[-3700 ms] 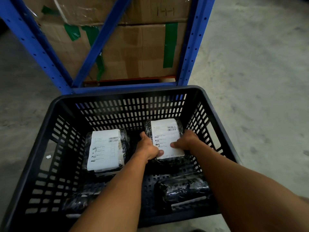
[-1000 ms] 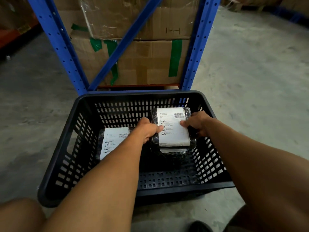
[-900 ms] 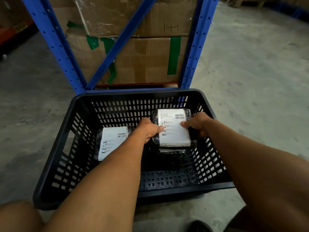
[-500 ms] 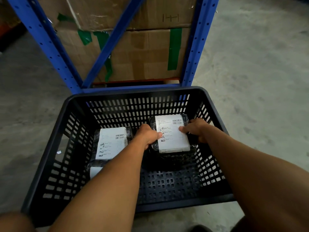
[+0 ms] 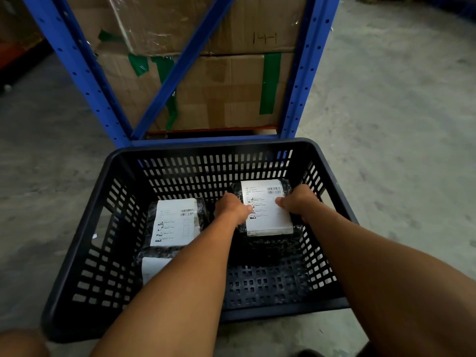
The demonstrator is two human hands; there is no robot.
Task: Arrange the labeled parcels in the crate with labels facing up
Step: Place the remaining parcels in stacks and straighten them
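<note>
A black slotted crate (image 5: pixel 211 146) stands on the floor in front of me. At its far right lies a black-wrapped parcel (image 5: pixel 268 215) with a white label facing up. My left hand (image 5: pixel 231 208) grips its left edge and my right hand (image 5: pixel 298 202) grips its right edge. A second parcel (image 5: pixel 175 222) lies at the far left, label up. Just in front of it, a third parcel (image 5: pixel 152 266) shows part of a white label, mostly hidden by my left forearm.
A blue metal rack (image 5: pixel 304 73) stands right behind the crate, holding taped cardboard boxes (image 5: pixel 219 94). Grey concrete floor (image 5: pixel 399 124) spreads to both sides. The crate's near right bottom (image 5: pixel 265 282) shows bare grid.
Compared with 3.7 s ago, the loose parcels at the crate's near side are gone from there. Over the last second the held parcel has sunk lower into the far right corner.
</note>
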